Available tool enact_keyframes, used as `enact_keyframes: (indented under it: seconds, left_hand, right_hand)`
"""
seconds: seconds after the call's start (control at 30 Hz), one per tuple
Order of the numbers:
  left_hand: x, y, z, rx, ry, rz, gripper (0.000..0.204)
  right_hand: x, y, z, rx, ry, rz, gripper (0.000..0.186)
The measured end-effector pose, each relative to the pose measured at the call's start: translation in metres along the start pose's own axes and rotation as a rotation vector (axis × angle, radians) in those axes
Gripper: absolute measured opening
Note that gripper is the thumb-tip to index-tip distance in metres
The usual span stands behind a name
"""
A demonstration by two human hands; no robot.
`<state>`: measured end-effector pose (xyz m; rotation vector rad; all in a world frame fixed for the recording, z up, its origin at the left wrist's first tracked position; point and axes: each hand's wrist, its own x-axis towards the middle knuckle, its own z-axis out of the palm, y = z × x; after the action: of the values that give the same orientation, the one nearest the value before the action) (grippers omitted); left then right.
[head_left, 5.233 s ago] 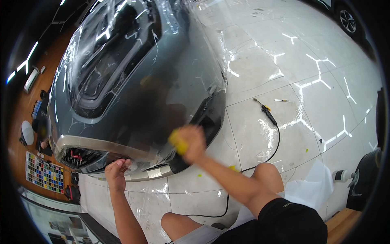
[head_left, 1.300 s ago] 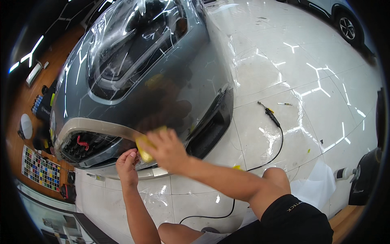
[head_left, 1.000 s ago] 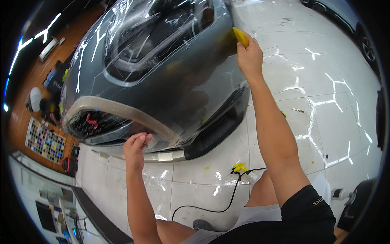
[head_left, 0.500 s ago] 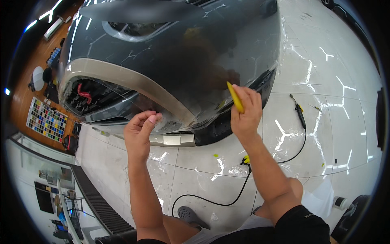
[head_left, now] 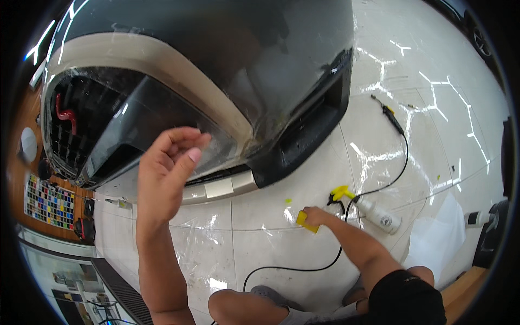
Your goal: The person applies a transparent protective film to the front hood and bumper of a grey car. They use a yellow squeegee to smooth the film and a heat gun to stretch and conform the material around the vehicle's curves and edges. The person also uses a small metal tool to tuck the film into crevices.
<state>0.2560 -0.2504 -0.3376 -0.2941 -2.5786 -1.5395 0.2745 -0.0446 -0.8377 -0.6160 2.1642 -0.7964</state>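
My left hand (head_left: 165, 170) is raised in front of the car's front bumper, its fingers curled in toward the thumb. Whether a thin edge of clear film lies in that pinch is too faint to make out. Behind it are the beige trim band (head_left: 189, 70) and the dark grille opening (head_left: 81, 103), with a red curved part (head_left: 67, 115) inside. Low over the floor, my right hand (head_left: 316, 216) grips a yellow squeegee (head_left: 307, 222). Above and left of it, the dark grey body panel (head_left: 260, 59) looks wet and wrinkled near the bumper's lower corner.
A white spray bottle (head_left: 382, 215) with a yellow head lies right of my right hand. A black hose (head_left: 287, 267) crosses the floor to a spray wand (head_left: 392, 116). White sheeting (head_left: 439, 233) and a dark bin (head_left: 494, 233) are at right; a colour swatch board (head_left: 50, 201) is at left.
My right hand has moved down from the panel toward the floor with the squeegee. My left hand has shifted left and slightly up in view. The view has turned and the spray bottle now shows.
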Motion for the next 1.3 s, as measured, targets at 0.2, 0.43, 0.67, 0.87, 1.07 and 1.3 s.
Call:
enact_keyframes:
  seconds: [0.2,0.43,0.67,0.87,1.07,1.3]
  left_hand:
    - [-0.046,-0.052,0.044,0.098,0.513,0.285,0.034]
    - [-0.009,-0.127,0.165,-1.388,0.446,-0.547,0.036]
    - [0.017,-0.161,0.183,-2.042,0.578,-0.465,0.018]
    - [0.006,-0.167,0.199,-1.848,0.620,-0.283,0.013]
    - [-0.014,-0.153,0.180,-1.598,0.717,-0.323,0.007]
    - [0.005,-0.156,0.171,-1.671,0.706,-0.356,0.008]
  right_hand:
    - [-0.024,0.014,-0.107,-0.234,0.204,0.075,0.049]
    - [-0.104,0.120,-0.190,-0.226,0.771,0.625,0.037]
    - [-0.139,0.225,-0.212,-0.008,0.929,1.089,0.066]
    - [-0.168,0.323,-0.166,0.046,0.890,0.890,0.051]
    - [-0.250,0.318,-0.159,-0.042,0.802,0.852,0.075]
    - [-0.133,0.316,-0.207,-0.319,0.789,0.558,0.076]
